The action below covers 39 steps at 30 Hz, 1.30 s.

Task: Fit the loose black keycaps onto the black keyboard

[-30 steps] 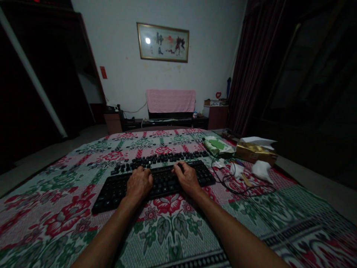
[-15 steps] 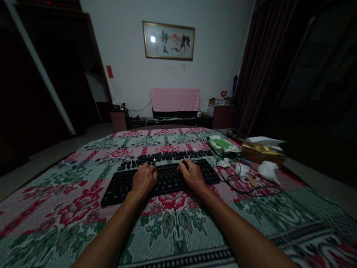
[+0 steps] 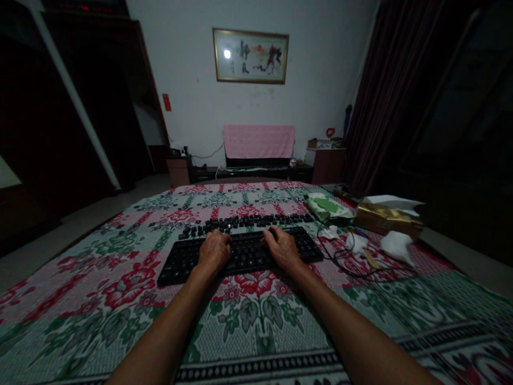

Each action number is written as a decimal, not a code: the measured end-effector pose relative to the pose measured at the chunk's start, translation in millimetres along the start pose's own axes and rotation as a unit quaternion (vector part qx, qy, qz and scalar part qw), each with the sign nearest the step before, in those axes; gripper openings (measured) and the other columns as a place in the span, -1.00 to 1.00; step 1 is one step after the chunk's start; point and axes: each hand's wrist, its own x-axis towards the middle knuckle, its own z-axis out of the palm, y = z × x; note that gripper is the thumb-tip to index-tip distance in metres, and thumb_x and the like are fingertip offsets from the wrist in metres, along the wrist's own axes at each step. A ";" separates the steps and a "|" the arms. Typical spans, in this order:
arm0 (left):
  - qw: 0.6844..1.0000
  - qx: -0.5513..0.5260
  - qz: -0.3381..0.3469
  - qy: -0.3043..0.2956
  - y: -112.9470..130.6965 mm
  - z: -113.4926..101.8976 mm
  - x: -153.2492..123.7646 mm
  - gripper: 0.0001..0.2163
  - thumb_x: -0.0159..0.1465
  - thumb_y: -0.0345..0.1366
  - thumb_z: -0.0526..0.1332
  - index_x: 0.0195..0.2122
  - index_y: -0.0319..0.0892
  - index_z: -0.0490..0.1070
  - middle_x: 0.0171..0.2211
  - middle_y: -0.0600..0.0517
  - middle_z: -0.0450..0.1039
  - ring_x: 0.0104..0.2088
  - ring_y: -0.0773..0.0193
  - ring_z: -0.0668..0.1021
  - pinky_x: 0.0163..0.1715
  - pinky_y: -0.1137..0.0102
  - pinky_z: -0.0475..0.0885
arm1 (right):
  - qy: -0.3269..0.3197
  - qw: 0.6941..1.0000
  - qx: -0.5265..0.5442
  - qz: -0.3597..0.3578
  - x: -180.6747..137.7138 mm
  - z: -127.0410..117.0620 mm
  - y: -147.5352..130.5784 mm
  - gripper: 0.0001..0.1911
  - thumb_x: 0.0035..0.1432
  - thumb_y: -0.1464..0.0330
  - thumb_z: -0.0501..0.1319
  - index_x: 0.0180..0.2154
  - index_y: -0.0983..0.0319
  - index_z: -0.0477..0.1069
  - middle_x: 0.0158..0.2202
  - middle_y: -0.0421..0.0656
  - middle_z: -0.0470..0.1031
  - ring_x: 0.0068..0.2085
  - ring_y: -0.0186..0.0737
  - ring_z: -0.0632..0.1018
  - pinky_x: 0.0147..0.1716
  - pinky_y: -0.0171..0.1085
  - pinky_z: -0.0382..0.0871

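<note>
Where the table's right edge curves away, a gold box [image 3: 387, 220] with white paper rising from its top sits beside a green-and-white packet [image 3: 327, 207]. Nearer the person along that side lie crumpled white tissues [image 3: 396, 246], a small tan-coloured piece [image 3: 371, 260] and a black cable [image 3: 348, 272], whose loops come right up to the keyboard's right end. A long band of small black pieces [image 3: 256, 220], apparently loose keycaps, lies between the keyboard and the table's far edge. The black keyboard [image 3: 249, 258] itself lies lengthwise on the floral tablecloth [image 3: 128, 283], well short of that far edge, its left end angled slightly toward the person.

Both forearms reach forward, converging on the keyboard. The left hand [image 3: 215, 250] is back-up over its left half, fingers bent; the right hand [image 3: 284, 248] is over the right half, turned partly on its side, thumb and forefinger curved toward each other. The left fingertips are largely hidden, and a dark patch fills the space between right thumb and forefinger, so whether either hand grips anything cannot be told.
</note>
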 end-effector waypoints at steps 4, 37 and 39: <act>1.000 0.007 0.001 -0.005 1.6 -1.6 -0.9 -0.72 0.21 -0.34 0.01 -0.20 -0.10 0.50 -0.20 -0.08 0.36 -0.12 0.14 0.39 -0.17 0.34 0.37 | 0.004 1.000 0.001 0.000 -0.2 0.6 0.3 -0.73 0.17 0.20 0.03 -0.32 0.21 0.41 -0.43 -0.15 0.56 -0.36 -0.22 0.55 -0.35 -0.35 0.29; 1.000 0.017 -0.005 -0.012 -2.6 -7.2 -0.3 -0.70 0.22 -0.35 -0.01 -0.18 -0.06 0.51 -0.22 -0.07 0.38 -0.14 0.15 0.43 -0.20 0.35 0.38 | -0.004 0.999 0.035 -0.020 -3.6 4.3 -5.1 -0.73 0.17 0.20 0.04 -0.31 0.22 0.40 -0.44 -0.16 0.55 -0.38 -0.24 0.55 -0.37 -0.37 0.30; 1.000 0.019 -0.005 -0.013 -3.6 -6.7 0.3 -0.70 0.23 -0.35 -0.02 -0.19 -0.07 0.51 -0.22 -0.08 0.39 -0.14 0.14 0.43 -0.21 0.34 0.39 | -0.004 0.999 0.031 -0.023 -3.8 5.0 -5.5 -0.73 0.18 0.21 0.03 -0.32 0.22 0.40 -0.44 -0.16 0.55 -0.39 -0.25 0.54 -0.38 -0.37 0.29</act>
